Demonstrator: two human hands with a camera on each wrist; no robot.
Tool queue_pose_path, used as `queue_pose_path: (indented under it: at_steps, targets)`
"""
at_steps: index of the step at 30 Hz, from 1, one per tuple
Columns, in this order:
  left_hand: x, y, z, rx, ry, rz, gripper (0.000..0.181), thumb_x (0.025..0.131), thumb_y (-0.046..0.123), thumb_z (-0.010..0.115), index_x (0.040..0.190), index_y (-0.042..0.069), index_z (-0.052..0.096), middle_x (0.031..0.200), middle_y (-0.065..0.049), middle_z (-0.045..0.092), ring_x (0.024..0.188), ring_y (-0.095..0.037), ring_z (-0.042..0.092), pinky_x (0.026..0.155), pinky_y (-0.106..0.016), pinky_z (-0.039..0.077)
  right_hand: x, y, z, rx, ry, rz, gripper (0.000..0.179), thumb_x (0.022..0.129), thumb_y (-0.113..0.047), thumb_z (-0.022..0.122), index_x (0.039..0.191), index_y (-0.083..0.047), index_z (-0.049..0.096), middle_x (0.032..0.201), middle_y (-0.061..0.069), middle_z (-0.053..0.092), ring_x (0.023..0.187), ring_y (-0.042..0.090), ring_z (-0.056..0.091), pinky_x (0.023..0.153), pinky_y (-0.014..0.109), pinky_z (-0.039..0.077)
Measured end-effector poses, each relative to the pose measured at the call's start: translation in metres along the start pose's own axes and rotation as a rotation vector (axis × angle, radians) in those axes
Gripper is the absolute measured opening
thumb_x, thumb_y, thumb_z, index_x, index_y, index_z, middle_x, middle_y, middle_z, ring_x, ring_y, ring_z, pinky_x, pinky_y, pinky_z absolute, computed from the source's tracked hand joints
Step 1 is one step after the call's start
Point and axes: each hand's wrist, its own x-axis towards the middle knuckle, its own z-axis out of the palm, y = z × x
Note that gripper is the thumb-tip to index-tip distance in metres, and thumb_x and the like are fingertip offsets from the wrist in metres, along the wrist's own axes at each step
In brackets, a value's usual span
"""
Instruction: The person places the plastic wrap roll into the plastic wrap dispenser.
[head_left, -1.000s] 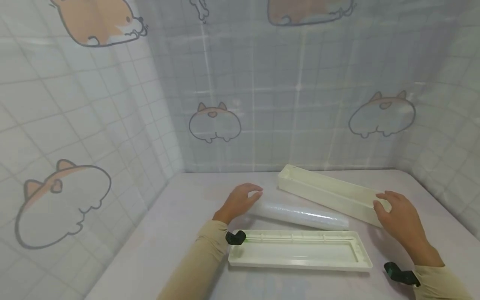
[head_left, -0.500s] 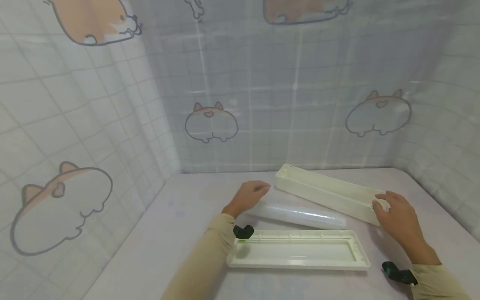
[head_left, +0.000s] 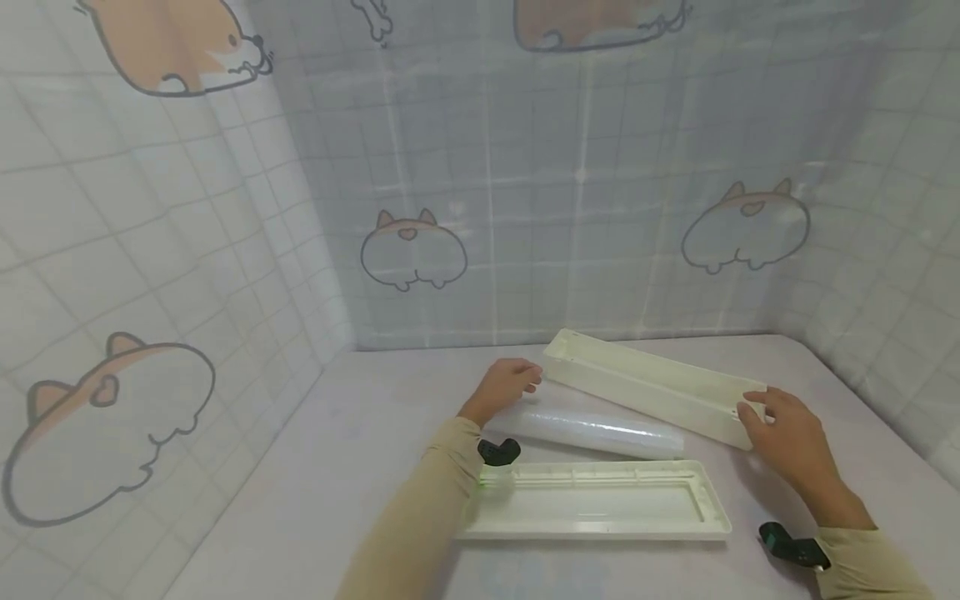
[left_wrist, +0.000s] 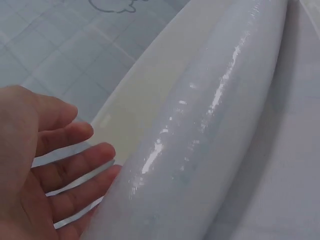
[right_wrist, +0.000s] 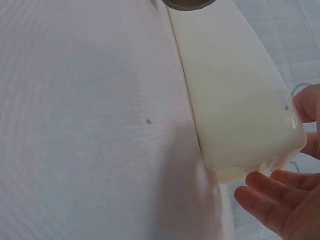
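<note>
A long cream plastic box (head_left: 652, 383), open at the top, lies at an angle at the back right. My right hand (head_left: 791, 437) curls round its right end, thumb by the near wall; in the right wrist view its fingers (right_wrist: 272, 192) lie right at the end's edge. My left hand (head_left: 506, 387) is at the box's left end with loose fingers, nothing held. Just in front of the box lies a shiny, clear-wrapped white roll (head_left: 592, 429), which passes close beside the left fingers (left_wrist: 102, 152) in the left wrist view. Its left end is partly hidden behind the left hand.
A shallow cream lid (head_left: 592, 504) with a ribbed inner edge lies nearest me, its left end partly behind the left sleeve (head_left: 420, 508). Black wrist mounts (head_left: 795, 547) stick out near both cuffs. A corgi-print curtain (head_left: 480, 167) encloses the table (head_left: 300, 500) at the back and sides.
My left hand has moved right, to the box's left end, and its fingers have come closer together. The right hand stays at the right end. The head view has shifted slightly.
</note>
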Motion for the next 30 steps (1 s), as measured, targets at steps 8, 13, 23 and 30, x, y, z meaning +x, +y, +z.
queue_pose_path:
  at_steps: [8, 13, 23, 30]
  targets:
    - [0.007, 0.006, 0.008, -0.025, 0.043, -0.088, 0.030, 0.099, 0.030, 0.060, 0.117, 0.010, 0.074, 0.106, 0.000, 0.071, 0.091, -0.015, 0.068, 0.081, -0.037, 0.055, 0.002, 0.005, -0.001, 0.033, -0.050, 0.055, 0.046, 0.104, -0.027, 0.050, 0.128, 0.012, 0.053, 0.132, 0.041, 0.046, 0.107, 0.057, 0.054, 0.083, 0.067, 0.045]
    - [0.009, 0.007, 0.010, -0.026, 0.089, -0.110, 0.031, 0.100, 0.031, 0.060, 0.119, 0.010, 0.072, 0.109, -0.005, 0.071, 0.093, -0.018, 0.068, 0.083, -0.039, 0.055, 0.002, 0.004, 0.000, 0.059, -0.077, 0.096, 0.056, 0.104, -0.032, 0.049, 0.137, 0.013, 0.044, 0.133, 0.043, 0.044, 0.110, 0.060, 0.052, 0.083, 0.068, 0.047]
    - [0.015, 0.022, 0.021, -0.071, 0.063, -0.173, 0.055, 0.099, 0.035, 0.059, 0.146, 0.007, 0.049, 0.138, -0.015, 0.058, 0.104, -0.032, 0.067, 0.093, -0.043, 0.053, 0.003, 0.004, -0.001, 0.125, -0.106, 0.143, 0.075, 0.104, -0.037, 0.049, 0.150, 0.014, 0.020, 0.139, 0.045, 0.035, 0.116, 0.062, 0.047, 0.085, 0.070, 0.047]
    - [0.020, 0.024, 0.030, -0.097, 0.054, -0.201, 0.063, 0.099, 0.036, 0.060, 0.151, 0.004, 0.041, 0.144, -0.017, 0.053, 0.104, -0.033, 0.067, 0.097, -0.043, 0.052, 0.003, 0.010, -0.002, 0.146, -0.109, 0.135, 0.077, 0.104, -0.037, 0.050, 0.149, 0.017, 0.019, 0.140, 0.045, 0.035, 0.116, 0.061, 0.048, 0.085, 0.068, 0.047]
